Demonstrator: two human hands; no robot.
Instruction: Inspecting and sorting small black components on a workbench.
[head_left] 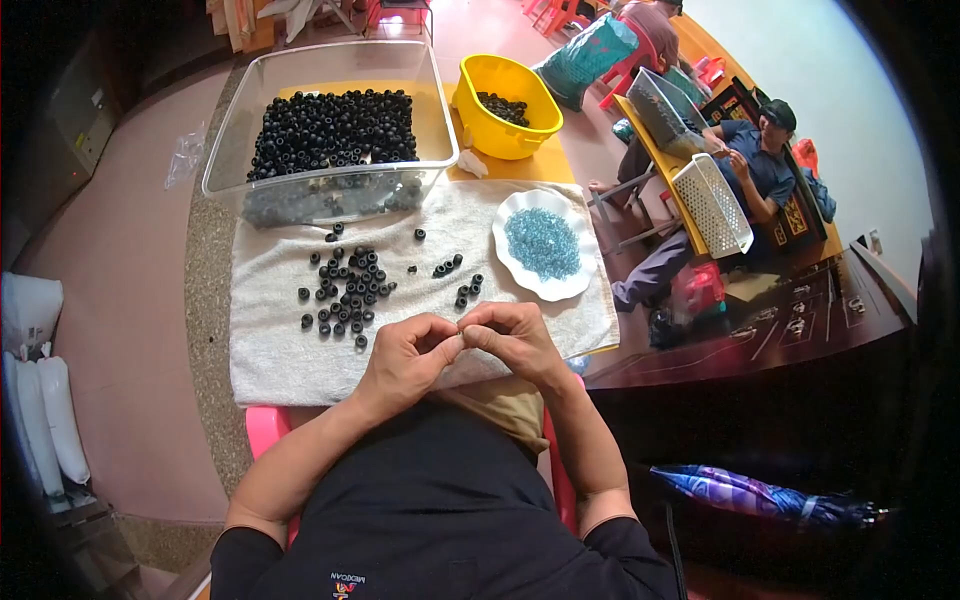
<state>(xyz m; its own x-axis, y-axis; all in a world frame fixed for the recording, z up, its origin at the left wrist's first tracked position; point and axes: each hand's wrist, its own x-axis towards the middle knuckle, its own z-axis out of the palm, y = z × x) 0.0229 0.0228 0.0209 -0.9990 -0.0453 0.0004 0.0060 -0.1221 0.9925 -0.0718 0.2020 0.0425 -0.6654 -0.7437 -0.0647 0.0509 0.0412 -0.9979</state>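
My left hand (408,352) and my right hand (512,338) meet over the near edge of a white towel (275,365). Both are closed in a pinch, fingertips together, and what lies between them is too small to make out. Just beyond my right hand are two small groups of black ring-shaped pieces (468,290). Left of them, a loose scatter of the same black pieces (345,285) covers part of the towel. A white scalloped plate (511,281) of small clear blue pieces (542,243) stands beyond my right hand.
A large clear plastic bin (225,165) of black pieces stands at the back left, beside a yellow basin (510,140) with dark pieces. At the right, another person (755,160) sits near a white perforated basket (712,205). A folded umbrella (745,492) lies at the lower right.
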